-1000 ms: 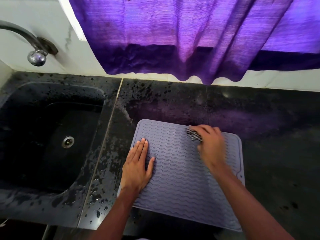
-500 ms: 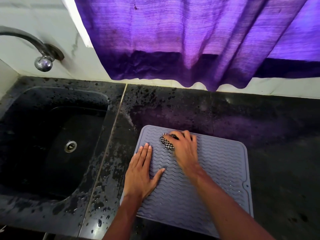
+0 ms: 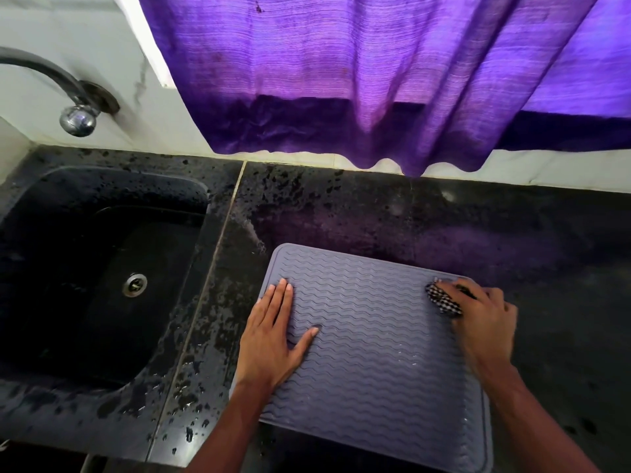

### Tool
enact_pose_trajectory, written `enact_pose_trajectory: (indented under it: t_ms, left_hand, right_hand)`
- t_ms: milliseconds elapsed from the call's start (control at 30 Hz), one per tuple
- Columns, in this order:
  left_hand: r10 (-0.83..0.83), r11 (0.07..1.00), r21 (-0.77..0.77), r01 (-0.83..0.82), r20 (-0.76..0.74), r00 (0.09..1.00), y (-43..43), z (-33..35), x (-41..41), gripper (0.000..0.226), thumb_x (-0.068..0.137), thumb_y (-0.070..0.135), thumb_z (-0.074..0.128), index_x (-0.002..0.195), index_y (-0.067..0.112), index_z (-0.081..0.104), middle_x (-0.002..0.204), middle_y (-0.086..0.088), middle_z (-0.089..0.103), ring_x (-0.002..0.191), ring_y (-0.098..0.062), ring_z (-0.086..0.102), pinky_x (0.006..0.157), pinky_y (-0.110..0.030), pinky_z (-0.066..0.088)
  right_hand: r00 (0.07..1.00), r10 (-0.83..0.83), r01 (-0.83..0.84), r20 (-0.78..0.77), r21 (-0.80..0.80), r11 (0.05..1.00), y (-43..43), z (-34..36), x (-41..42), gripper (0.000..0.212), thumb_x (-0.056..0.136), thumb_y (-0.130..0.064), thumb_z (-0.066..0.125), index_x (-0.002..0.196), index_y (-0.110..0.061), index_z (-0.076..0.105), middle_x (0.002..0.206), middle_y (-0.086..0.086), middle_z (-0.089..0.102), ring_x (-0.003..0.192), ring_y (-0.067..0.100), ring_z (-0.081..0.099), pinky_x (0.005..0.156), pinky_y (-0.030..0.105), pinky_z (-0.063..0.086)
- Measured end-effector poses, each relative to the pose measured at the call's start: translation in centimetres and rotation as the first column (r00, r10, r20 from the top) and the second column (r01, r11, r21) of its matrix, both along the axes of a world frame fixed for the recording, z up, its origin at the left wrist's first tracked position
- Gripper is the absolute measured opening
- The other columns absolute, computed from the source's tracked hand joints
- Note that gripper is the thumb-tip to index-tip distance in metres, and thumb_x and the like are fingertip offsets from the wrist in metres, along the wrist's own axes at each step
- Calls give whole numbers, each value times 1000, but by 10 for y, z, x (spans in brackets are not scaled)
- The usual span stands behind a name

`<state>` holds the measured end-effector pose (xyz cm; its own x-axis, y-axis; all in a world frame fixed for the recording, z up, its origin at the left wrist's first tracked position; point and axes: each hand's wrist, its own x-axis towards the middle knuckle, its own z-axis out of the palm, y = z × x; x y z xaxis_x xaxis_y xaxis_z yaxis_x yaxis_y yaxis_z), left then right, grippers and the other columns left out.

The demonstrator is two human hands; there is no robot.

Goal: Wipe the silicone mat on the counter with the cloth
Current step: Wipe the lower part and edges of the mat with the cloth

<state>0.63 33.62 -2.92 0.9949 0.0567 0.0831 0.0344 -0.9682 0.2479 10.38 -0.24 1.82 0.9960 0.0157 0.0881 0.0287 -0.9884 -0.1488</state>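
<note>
One grey-lilac rectangular silicone mat with a raised wavy ridge pattern lies flat on the black speckled stone counter, its near edge reaching the counter's front edge and its left edge close to the pale seam that runs between the counter and the sink surround. Two bare hands are on it. The left hand lies palm down on the mat's left edge, its four fingers straight and together, the thumb spread out to the right, gripping nothing. The right hand is at the mat's far right corner, fingers curled down over one small black-and-white checked cloth that is bunched beneath them and pressed against the mat; only a crumpled part of the cloth shows past the fingertips, on their left. The hand overlaps the mat's right edge.

To the left, one black rectangular sink is sunk into the stone, with one round metal drain in its floor. One curved metal tap comes out of the white wall above the sink's far edge. Water droplets dot the counter around the seam and along the near left edge. One purple ribbed curtain hangs over the counter's far edge, its darker hem just above the white wall strip.
</note>
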Motion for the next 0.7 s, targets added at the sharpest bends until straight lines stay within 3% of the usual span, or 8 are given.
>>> enact_pose_trajectory:
  t_ms: [100,200,333,467,600,700]
  left_hand:
    - [1,1000,-6,-1,-1,1000,0,0,0,89,98,72,36,161,10,22,169,-2,18,156,-17,13,125,-41,23]
    - [5,1000,-12,-5,-1,1000,0,0,1,90,97,73,36,160,10,25,168,-3,20,156,-18,14,124,-42,25]
    - [4,1000,-23,-4,0,1000,0,0,1,89,97,72,38,160,10,25,168,-3,20,156,-18,14,123,-43,26]
    - [6,999,-43,-5,12,1000,0,0,1,89,96,72,42,159,10,27,168,-3,22,156,-18,17,123,-43,27]
    - [14,998,-60,-13,11,1000,0,1,2,90,97,71,41,159,8,27,167,-5,24,155,-18,19,124,-41,25]
    - [26,998,-56,-27,-20,999,1,2,2,88,99,70,33,158,5,28,167,-8,24,155,-18,19,124,-40,24]
  right_hand:
    - [999,-43,43,3,23,999,-1,0,0,66,56,0,76,111,-36,69,117,-8,64,92,30,50,75,41,39]
    - [997,-73,72,2,149,986,11,4,4,69,57,6,68,112,-35,68,117,-5,65,92,32,51,76,45,47]
    - [996,74,-83,39,292,953,53,8,8,76,54,9,61,120,-26,66,116,-2,66,100,27,53,90,44,45]
    - [970,244,-231,22,408,883,124,6,16,70,65,7,68,127,-24,62,120,-1,64,105,25,55,92,41,46]
    - [927,373,-363,37,340,868,195,9,20,65,72,6,68,125,-32,62,115,-6,64,97,23,53,81,38,47]
    - [902,431,-414,-41,206,887,226,3,15,55,80,-5,61,126,-35,58,119,-4,59,108,26,48,86,42,40]
